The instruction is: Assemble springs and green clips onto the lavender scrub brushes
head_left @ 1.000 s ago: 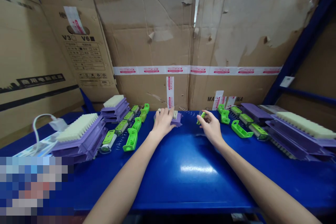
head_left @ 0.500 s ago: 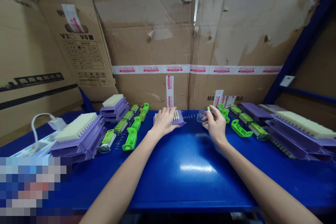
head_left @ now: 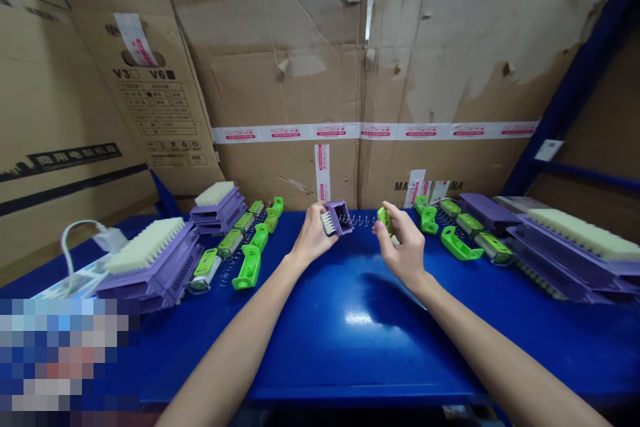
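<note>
My left hand (head_left: 311,237) is closed around a purple brush (head_left: 343,219) with pale bristles. The brush is tilted so that its hollow, open end faces right. Across from it, my right hand (head_left: 406,248) pinches a green-topped part (head_left: 385,219) between thumb and fingers; its lower portion is mostly hidden by the hand. A gap separates the two held pieces. Thin coil springs (head_left: 361,220) lie on the blue table behind and between my hands.
Purple brushes are stacked at left (head_left: 150,267) and right (head_left: 570,253). Beside them run rows of green-topped clear parts (head_left: 206,267) and green U-shaped pieces (head_left: 249,267), (head_left: 459,245). Cardboard (head_left: 280,80) walls the back. A white charger (head_left: 110,238) with its cable sits far left.
My left hand has lifted the purple brush and turned its open end to the right. My right hand has raised the green-topped part and moved slightly left.
</note>
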Demonstrator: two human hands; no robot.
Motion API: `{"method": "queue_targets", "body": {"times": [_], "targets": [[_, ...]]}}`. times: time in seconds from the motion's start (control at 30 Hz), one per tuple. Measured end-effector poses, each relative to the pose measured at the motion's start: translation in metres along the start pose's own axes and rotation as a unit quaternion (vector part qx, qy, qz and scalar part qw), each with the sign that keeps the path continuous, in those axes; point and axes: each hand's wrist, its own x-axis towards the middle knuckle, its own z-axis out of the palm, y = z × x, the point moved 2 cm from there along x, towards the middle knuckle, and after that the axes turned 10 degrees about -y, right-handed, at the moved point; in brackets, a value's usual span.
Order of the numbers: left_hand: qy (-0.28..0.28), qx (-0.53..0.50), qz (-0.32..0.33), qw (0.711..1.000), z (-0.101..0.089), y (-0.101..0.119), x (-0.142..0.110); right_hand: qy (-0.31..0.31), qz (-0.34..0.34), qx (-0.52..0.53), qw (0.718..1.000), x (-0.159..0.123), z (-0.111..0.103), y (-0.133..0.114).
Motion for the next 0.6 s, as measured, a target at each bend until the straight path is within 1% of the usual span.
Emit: {"method": "queue_targets", "body": {"times": [0.13, 0.23, 0.33, 0.43, 0.6], "targets": [[0.013, 0.021, 0.004, 1.0, 0.005, 0.002, -0.002, -0.023, -0.061, -0.039, 0.997, -0.001, 0.004, -0.01], [0.017, 0.029, 0.006, 0.999, 0.006, 0.006, -0.002, -0.033, -0.087, -0.057, 0.994, -0.001, 0.007, -0.014], [0.016, 0.035, -0.008, 0.999, 0.005, 0.009, -0.003, -0.041, -0.107, -0.083, 0.99, -0.002, 0.008, -0.016], [0.014, 0.051, -0.031, 0.998, 0.005, 0.012, -0.004, -0.071, -0.131, -0.113, 0.982, -0.003, 0.009, -0.019], [-0.002, 0.078, -0.014, 0.997, 0.008, 0.017, -0.006, -0.113, -0.176, -0.155, 0.965, -0.006, 0.016, -0.024]]}}
